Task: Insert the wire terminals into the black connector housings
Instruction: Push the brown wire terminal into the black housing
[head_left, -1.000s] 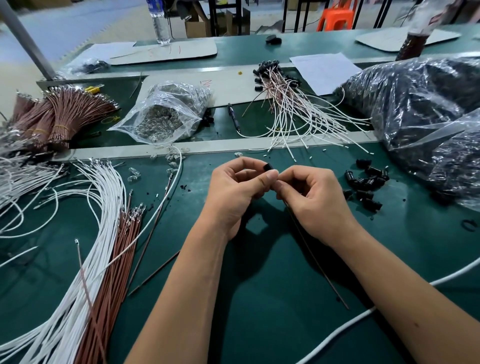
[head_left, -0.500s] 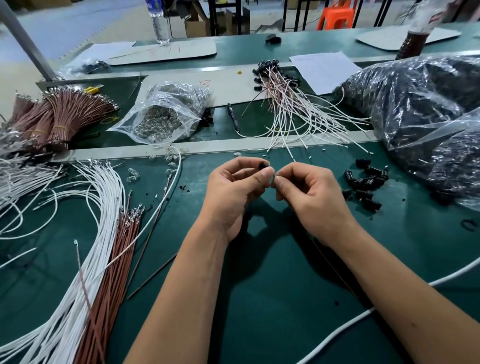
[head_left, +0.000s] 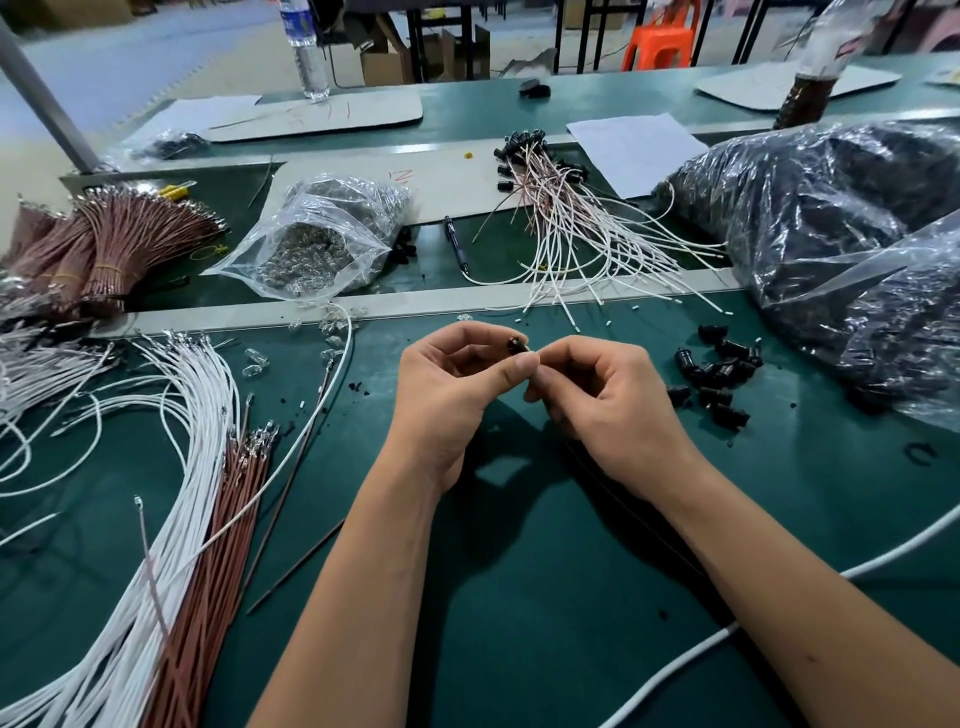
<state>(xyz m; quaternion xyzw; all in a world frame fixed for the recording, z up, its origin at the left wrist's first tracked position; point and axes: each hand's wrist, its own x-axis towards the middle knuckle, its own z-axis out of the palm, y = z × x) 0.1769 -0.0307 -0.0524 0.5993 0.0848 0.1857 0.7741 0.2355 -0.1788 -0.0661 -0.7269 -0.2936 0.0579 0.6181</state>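
A green work table (head_left: 545, 597) fills the scene. At far right lie large clear bags of black parts (head_left: 841, 249). Along the near left run loose white wires (head_left: 171, 519) beside brown wires (head_left: 218, 530), with bundled brown wires (head_left: 104, 249) at far left. A clear bag of metal terminals (head_left: 317, 244) sits far of centre, and finished white-wire assemblies (head_left: 582, 234) fan out to its right. A small pile of black connector housings (head_left: 714, 376) lies right of the hands. At centre, the left hand (head_left: 447, 395) pinches one black housing (head_left: 517, 344) between thumb and fingers. The right hand (head_left: 608, 405), fingers curled, pinches a thin wire just beside that housing; the wire itself is barely visible.
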